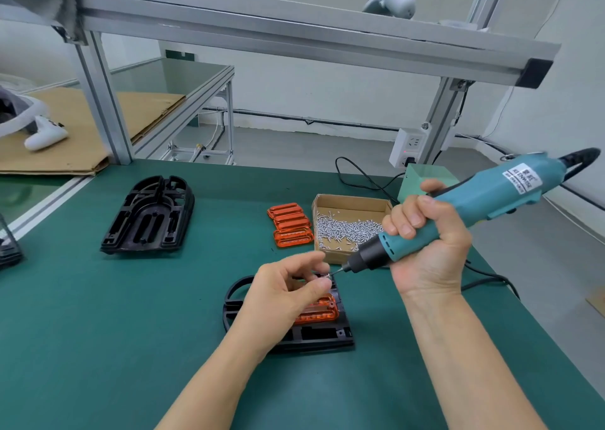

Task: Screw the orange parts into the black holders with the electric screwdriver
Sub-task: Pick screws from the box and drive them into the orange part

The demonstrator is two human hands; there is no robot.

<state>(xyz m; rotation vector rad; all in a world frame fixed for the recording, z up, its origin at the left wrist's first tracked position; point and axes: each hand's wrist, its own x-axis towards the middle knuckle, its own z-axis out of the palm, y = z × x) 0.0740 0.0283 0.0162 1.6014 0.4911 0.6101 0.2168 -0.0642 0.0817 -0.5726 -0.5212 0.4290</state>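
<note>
My right hand (pixel 425 236) grips a teal electric screwdriver (pixel 484 200), held nearly level with its black nose pointing left. Its bit tip meets a small silver screw (pixel 328 275) that my left hand (pixel 288 288) pinches between thumb and forefinger. Both hover above a black holder (pixel 314 334) lying on the green mat, with an orange part (pixel 322 311) seated in it; my left hand hides much of that holder. A second black holder (pixel 150 216) lies apart at the left. A short stack of orange parts (pixel 289 228) sits beside the screw box.
An open cardboard box (pixel 350 202) holding several loose silver screws stands behind the hands. A pale green power unit (pixel 429 177), a wall socket (pixel 409 146) and black cables lie at the back right. An aluminium frame (pixel 294 33) crosses overhead. Another dark part (pixel 9 249) sits at the left edge.
</note>
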